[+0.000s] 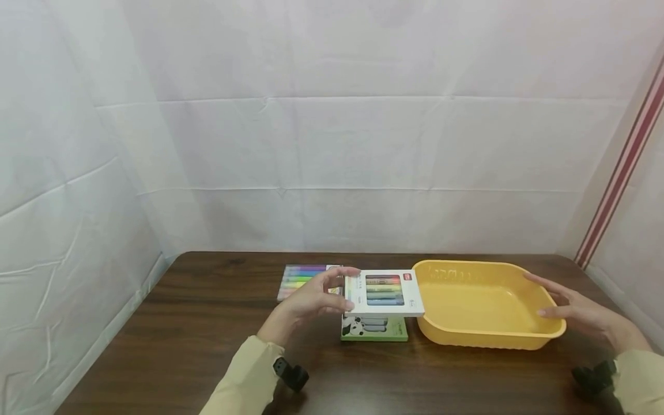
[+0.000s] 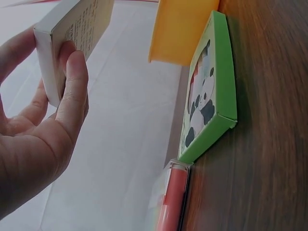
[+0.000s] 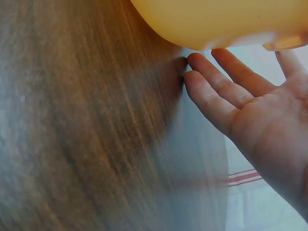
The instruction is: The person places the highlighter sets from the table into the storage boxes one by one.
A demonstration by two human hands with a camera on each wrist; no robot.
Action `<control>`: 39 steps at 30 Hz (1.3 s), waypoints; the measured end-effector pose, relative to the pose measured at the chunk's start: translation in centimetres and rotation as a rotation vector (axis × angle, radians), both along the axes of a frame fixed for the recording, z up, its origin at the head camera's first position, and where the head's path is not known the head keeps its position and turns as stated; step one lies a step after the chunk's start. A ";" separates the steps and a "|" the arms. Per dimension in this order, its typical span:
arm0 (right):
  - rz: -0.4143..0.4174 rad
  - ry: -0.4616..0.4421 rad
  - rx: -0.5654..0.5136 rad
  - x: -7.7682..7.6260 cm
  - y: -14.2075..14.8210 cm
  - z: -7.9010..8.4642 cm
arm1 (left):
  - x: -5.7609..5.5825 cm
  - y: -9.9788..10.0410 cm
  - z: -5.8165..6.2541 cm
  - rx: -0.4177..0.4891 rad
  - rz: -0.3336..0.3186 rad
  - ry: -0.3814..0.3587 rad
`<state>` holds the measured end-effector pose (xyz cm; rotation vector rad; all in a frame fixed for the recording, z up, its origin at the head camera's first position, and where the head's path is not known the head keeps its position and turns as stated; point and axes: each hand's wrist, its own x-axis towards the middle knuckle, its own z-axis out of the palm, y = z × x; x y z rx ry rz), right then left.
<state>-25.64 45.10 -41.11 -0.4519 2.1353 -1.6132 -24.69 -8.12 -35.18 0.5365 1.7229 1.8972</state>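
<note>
My left hand (image 1: 313,297) holds a white windowed box of coloured pens (image 1: 385,308) by its left end, thumb on the near side and fingers on the far side. The box is raised off the table, its right end close to the yellow basin's left rim. Below it lies a green box with a panda picture (image 1: 374,334), partly covered in the head view. At the yellow basin's (image 1: 490,340) right end, my right hand (image 1: 586,314) grips the rim, with thumb and forefinger over it. Its other fingers (image 3: 211,94) extend below the basin's wall.
A clear pack of rainbow-coloured markers (image 1: 298,278) lies behind the left hand, its right part hidden. Everything stands on a dark wooden table (image 1: 218,323). White cloth (image 1: 358,144) hangs behind and at both sides.
</note>
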 end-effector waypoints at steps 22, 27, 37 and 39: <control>-0.001 -0.004 0.012 -0.2 -0.1 -0.2 | -0.8 2.2 -0.1 0.037 0.007 0.015; -0.013 -0.003 0.021 -0.2 -0.2 -0.3 | -0.8 2.7 0.0 0.037 0.021 0.019; -0.010 0.002 0.009 -0.1 -0.4 -0.1 | -1.1 3.6 -0.3 0.053 0.021 0.017; -0.005 -0.005 0.002 -0.1 -0.4 -0.1 | -1.1 3.8 -0.4 0.050 0.020 0.023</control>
